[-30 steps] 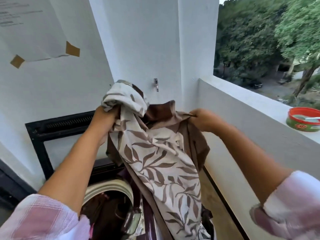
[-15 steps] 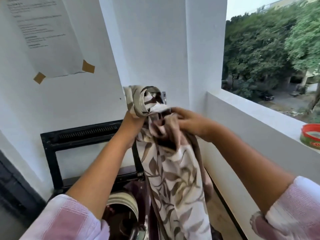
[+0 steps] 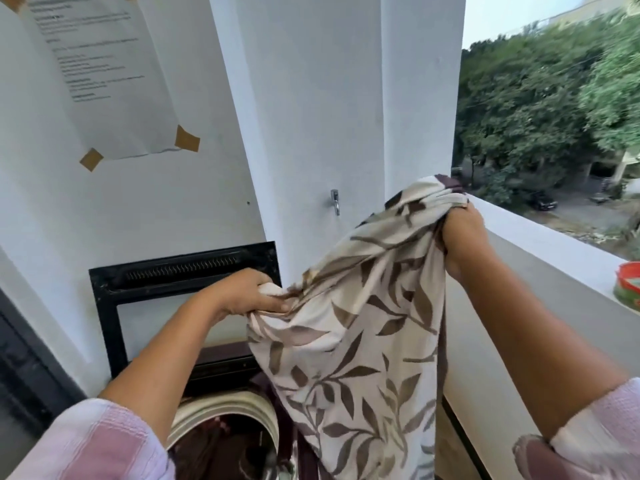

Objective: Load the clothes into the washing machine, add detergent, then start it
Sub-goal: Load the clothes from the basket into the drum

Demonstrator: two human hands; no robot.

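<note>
A cream cloth with brown leaf print (image 3: 360,334) hangs spread between my two hands. My left hand (image 3: 244,294) grips its lower left edge at mid-frame. My right hand (image 3: 462,237) holds a bunched corner higher up on the right. Below the cloth, the round cream rim of the top-loading washing machine's opening (image 3: 225,408) shows, with dark clothes inside its drum (image 3: 221,448). The cloth's lower end drops past the right side of the opening and hides that part of the machine.
The machine's raised black-framed lid (image 3: 104,299) leans against the white wall. A metal hook (image 3: 335,201) sticks out of the pillar. A red and green tub (image 3: 628,285) sits on the balcony ledge (image 3: 540,237) at right. A taped paper (image 3: 104,81) hangs on the wall.
My hands, close together on the bunched cloth half a second ago, have moved apart. The right hand went up and right, the left hand dropped, and the cloth spread open.
</note>
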